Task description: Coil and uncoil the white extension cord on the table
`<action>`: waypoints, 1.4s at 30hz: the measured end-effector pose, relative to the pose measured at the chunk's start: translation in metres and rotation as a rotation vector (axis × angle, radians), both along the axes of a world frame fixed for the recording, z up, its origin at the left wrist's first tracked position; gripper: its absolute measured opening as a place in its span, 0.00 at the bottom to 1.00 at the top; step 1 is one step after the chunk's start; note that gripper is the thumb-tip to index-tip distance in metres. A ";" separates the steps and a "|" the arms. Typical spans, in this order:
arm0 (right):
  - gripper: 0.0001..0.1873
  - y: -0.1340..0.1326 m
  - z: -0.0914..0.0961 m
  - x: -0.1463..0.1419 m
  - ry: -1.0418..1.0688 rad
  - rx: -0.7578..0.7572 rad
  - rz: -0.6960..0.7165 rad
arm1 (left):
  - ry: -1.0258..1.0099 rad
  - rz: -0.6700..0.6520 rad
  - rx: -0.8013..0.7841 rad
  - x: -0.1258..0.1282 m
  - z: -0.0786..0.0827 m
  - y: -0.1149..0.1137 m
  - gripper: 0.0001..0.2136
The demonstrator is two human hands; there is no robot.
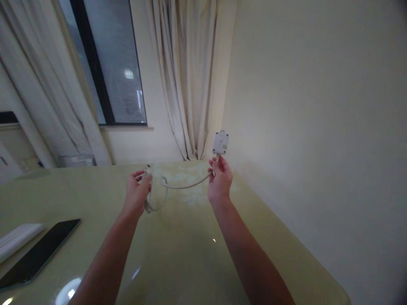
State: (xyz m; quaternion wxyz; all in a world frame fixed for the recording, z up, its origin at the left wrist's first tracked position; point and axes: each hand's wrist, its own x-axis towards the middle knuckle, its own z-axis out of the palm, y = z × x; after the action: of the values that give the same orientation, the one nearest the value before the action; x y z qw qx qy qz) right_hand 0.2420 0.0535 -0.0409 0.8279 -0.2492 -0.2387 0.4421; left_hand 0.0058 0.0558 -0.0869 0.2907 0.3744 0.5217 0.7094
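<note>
A white cable (187, 187) spans the gap between a person's two bare hands above a glossy, pale green table (178, 254), one end leading up to a small white box. Nearest the camera, on the left, a flat black object (41, 252) lies just beside a long white object (20, 237), both well apart from the work. Past the bare forearms, the left hand (139, 190) closes its thumb and fingers around a gathered part of the cable, whose slack hangs in a loose loop just beside the fingers; whether that loop touches the table cannot be told. Level with it, the right hand (221, 180) pinches the cable right below the white box (220, 143), which stands upright over the fingertips with dark dots at its corners. Handling it well likely calls for a firm but gentle pinch at the neck, so that the box does not tip or twist and the cable does not bend sharply where it enters. The left hand would do best to feed or gather the slack in even turns, leaving the middle span slack rather than taut and the loop free of crossings that could knot. Farther back, a cream curtain (187, 67) falls behind the table's far edge, beside a dark-framed window (114, 63), while a plain wall (311, 127) fills the right.
</note>
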 end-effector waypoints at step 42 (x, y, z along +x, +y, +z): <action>0.17 -0.032 0.032 0.017 -0.012 0.057 -0.136 | 0.650 0.245 0.116 -0.001 0.014 -0.020 0.12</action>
State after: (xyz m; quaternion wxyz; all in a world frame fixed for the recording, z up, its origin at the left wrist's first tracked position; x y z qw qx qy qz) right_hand 0.2586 0.0219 -0.0092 0.8614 -0.2440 -0.2385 0.3764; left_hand 0.0047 0.0361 -0.0731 0.0004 0.5312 0.5870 0.6109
